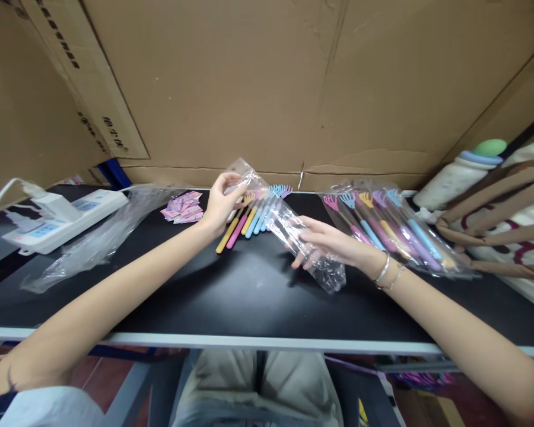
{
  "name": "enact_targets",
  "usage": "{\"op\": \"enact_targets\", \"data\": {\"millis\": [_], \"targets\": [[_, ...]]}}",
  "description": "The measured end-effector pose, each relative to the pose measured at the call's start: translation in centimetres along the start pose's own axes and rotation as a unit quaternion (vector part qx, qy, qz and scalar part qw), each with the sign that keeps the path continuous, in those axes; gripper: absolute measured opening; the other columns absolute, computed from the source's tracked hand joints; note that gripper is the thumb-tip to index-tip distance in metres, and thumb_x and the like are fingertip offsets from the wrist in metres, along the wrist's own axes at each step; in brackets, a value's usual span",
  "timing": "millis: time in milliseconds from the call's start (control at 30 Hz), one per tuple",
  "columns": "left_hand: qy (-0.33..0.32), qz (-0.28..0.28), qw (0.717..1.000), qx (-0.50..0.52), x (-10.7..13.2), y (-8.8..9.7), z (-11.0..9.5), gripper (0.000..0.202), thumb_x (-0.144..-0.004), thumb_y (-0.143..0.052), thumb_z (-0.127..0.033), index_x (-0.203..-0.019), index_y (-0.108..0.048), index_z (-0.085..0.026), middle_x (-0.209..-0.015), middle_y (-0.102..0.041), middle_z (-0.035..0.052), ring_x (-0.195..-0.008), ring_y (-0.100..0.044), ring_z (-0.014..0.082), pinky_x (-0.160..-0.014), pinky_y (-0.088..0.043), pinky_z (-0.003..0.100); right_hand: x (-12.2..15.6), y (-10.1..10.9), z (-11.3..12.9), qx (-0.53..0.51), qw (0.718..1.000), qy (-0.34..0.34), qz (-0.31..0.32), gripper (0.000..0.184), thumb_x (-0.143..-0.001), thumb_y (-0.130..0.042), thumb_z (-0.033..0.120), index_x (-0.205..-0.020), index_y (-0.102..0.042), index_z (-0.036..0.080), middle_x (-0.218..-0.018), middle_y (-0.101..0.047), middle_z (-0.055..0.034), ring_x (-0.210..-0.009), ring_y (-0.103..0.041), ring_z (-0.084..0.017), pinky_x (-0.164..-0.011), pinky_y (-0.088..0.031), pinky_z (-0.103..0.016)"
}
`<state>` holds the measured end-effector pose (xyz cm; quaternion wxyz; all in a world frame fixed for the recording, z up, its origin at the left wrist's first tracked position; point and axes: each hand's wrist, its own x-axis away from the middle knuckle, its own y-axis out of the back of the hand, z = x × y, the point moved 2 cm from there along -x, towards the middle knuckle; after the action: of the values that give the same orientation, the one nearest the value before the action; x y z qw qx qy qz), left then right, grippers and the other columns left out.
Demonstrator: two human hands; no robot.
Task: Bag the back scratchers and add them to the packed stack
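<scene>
A long clear plastic bag (281,218) is stretched slantwise between my hands above the table. My left hand (225,201) pinches its upper end. Lower down, my right hand (323,240) holds the bag with the fingers under it and the thumb on top. Behind the bag lies a row of small back scratchers (253,219) with claw-shaped heads and yellow, pink and blue handles; the bag and my left hand cover some of them. Right of my right hand, several more back scratchers (382,228) lie side by side in clear wrapping.
Pink printed cards (183,207) lie in a pile left of my left hand. Farther left are crumpled clear plastic (111,231) and a white power strip (66,219) with plugs. A bottle (456,175) and a fabric bag (511,219) stand right. Cardboard (249,89) walls the back.
</scene>
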<state>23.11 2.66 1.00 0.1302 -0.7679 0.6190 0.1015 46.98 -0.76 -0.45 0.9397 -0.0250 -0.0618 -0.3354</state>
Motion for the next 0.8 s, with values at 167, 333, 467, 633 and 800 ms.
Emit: {"op": "enact_targets", "data": {"millis": [167, 333, 467, 633, 800], "targets": [[0.023, 0.036, 0.999, -0.021, -0.8, 2.0, 0.7, 0.041, -0.076, -0.065, -0.032, -0.113, -0.050, -0.022, -0.117, -0.058, 0.0080, -0.089, -0.064, 0.0160, -0.058, -0.054, 0.020, -0.2, -0.2, -0.6, 0.044, 0.998, -0.022, 0.029, 0.037, -0.089, -0.057, 0.033, -0.120, -0.040, 0.022, -0.098, -0.065, -0.0047, -0.067, -0.071, -0.015, -0.060, -0.058, -0.025], [0.038, 0.048, 0.998, -0.033, -1.3, 3.5, 0.8, 0.056, -0.077, -0.067, -0.034, -0.127, -0.045, -0.023, -0.125, -0.057, 0.0124, -0.090, -0.064, 0.0184, -0.064, -0.057, 0.027, -0.2, 0.1, -0.9, 0.077, 0.994, -0.032, 0.070, 0.034, -0.092, -0.053, 0.034, -0.121, -0.041, 0.021, -0.096, -0.066, -0.0036, -0.057, -0.066, -0.009, -0.055, -0.055, -0.022], [0.029, 0.054, 0.997, -0.041, -1.6, 4.7, 0.9, 0.058, -0.074, -0.069, -0.036, -0.126, -0.047, -0.023, -0.117, -0.062, 0.0107, -0.081, -0.064, 0.0143, -0.064, -0.057, 0.025, -0.2, 0.5, -0.9, 0.109, 0.989, -0.037, 0.088, 0.032, -0.091, -0.054, 0.036, -0.118, -0.044, 0.020, -0.091, -0.066, -0.0021, -0.048, -0.058, -0.005, -0.048, -0.049, -0.018], [0.035, 0.073, 0.995, -0.056, -2.2, 6.4, 0.9, 0.055, -0.072, -0.071, -0.039, -0.121, -0.052, -0.021, -0.109, -0.063, 0.0082, -0.076, -0.063, 0.0118, -0.061, -0.053, 0.021, -0.4, 0.9, -1.1, 0.136, 0.984, -0.027, 0.114, 0.033, -0.091, -0.055, 0.036, -0.117, -0.049, 0.016, -0.080, -0.065, -0.0003, -0.040, -0.041, 0.000, -0.039, -0.036, -0.014], [0.030, 0.086, 0.989, -0.120, -2.0, 7.5, 0.4, 0.056, -0.072, -0.068, -0.047, -0.119, -0.057, -0.020, -0.095, -0.063, 0.0052, -0.070, -0.059, 0.0112, -0.056, -0.048, 0.020, -0.4, 1.2, -1.2, 0.156, 0.979, -0.038, 0.127, 0.035, -0.091, -0.054, 0.037, -0.119, -0.052, 0.015, -0.088, -0.067, -0.0051, -0.041, -0.035, 0.001, -0.039, -0.030, -0.014]]}}
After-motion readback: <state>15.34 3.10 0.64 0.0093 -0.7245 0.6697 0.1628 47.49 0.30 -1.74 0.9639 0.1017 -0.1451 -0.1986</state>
